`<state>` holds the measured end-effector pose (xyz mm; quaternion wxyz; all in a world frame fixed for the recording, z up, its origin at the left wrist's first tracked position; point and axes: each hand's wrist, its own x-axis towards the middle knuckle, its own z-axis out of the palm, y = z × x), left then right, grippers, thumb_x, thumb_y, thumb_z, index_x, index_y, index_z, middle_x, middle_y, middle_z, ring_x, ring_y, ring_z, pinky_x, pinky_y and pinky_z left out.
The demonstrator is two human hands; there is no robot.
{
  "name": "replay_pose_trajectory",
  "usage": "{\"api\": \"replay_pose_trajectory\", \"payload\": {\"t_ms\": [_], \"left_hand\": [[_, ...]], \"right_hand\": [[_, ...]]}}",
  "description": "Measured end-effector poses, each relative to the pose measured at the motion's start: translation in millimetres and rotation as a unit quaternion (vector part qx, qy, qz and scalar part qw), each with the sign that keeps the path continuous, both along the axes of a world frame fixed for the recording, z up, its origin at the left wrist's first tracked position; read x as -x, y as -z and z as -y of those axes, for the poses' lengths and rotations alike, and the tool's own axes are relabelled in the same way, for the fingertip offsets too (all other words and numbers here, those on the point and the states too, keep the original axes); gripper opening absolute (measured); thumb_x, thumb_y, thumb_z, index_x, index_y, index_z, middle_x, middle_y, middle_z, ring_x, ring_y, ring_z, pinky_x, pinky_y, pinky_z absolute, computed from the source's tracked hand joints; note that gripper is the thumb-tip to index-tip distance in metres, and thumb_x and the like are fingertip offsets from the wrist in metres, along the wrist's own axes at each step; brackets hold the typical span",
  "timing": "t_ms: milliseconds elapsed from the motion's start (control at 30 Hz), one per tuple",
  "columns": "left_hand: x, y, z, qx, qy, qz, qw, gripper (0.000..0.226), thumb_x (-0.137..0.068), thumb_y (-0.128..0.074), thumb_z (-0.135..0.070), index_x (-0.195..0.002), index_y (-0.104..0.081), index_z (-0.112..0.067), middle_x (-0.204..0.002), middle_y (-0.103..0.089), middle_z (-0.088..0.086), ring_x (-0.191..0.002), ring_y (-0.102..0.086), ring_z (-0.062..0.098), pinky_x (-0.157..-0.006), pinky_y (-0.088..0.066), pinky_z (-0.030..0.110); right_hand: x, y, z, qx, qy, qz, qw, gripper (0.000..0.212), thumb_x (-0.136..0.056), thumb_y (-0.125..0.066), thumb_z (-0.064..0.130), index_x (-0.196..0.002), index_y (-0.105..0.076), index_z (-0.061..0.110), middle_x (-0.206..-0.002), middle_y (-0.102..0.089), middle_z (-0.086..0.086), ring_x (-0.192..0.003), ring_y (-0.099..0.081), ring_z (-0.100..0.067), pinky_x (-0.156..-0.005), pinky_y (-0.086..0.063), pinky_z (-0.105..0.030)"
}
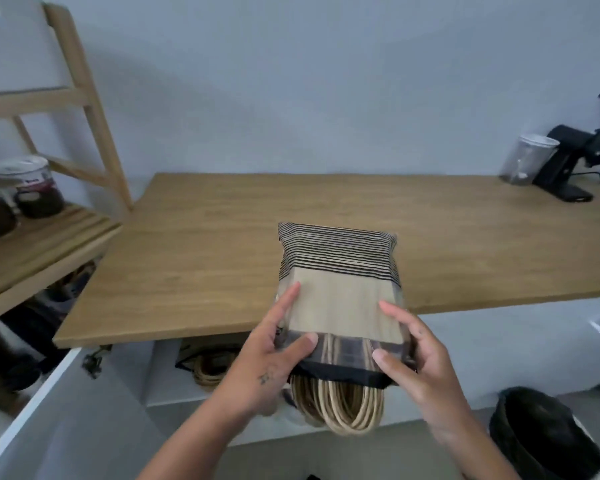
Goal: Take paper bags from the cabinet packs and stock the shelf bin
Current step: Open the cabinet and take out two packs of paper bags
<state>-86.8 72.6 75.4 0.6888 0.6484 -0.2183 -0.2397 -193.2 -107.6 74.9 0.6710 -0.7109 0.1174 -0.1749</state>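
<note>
Pack of paper bags (340, 289), film-wrapped, gripped at near corners by left hand (274, 355) and right hand (413, 351). Probably light, bendy, slippery; best held by both side edges.

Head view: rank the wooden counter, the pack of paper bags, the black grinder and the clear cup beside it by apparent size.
1. wooden counter
2. pack of paper bags, enlarged by nearness to the camera
3. black grinder, partly cut off by the frame edge
4. clear cup
</note>
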Motion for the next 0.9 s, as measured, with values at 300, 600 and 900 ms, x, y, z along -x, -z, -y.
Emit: {"api": "replay_pose_trajectory", "payload": {"t_ms": [300, 600, 900], "left_hand": [[-110.0, -11.5, 94.6, -0.007, -0.100, -0.013, 0.995, 0.058, -0.089, -0.055, 0.001, -0.126, -0.036, -0.040, -0.130, -0.049, -0.015, -0.106, -0.060, -0.002, -0.095, -0.050, 0.025], [-220.7, -14.4, 185.8, -0.065, -0.111, -0.026, 0.991, 0.065, -0.091, -0.056, -0.007, -0.145, -0.028, -0.029, -0.136, -0.034, -0.008, -0.124, -0.045, 0.015, -0.104, -0.043, 0.028], [-255.2, 16.4, 213.7, -0.147, -0.100, -0.063, 0.982, 0.062, -0.092, -0.056, -0.017, -0.144, -0.027, -0.033, -0.139, -0.033, -0.003, -0.126, -0.044, 0.022, -0.108, -0.040, 0.038]], "right_hand": [[-153.6, -3.2, 101.2, 0.031, -0.037, -0.010, 0.999, 0.048, -0.061, -0.079, 0.024, -0.102, -0.064, 0.044, -0.091, -0.061, -0.007, -0.075, -0.055, -0.017, -0.068, -0.048, -0.025], [-282.4, 6.9, 197.6, 0.017, -0.057, -0.028, 0.998, 0.046, -0.076, -0.067, -0.006, -0.102, -0.060, 0.032, -0.115, -0.062, -0.009, -0.092, -0.060, -0.018, -0.072, -0.053, -0.018], [-310.5, 51.3, 225.5, 0.027, -0.070, -0.064, 0.995, 0.046, -0.081, -0.067, 0.010, -0.106, -0.059, 0.049, -0.129, -0.056, 0.004, -0.120, -0.052, -0.017, -0.104, -0.041, -0.046]]}}
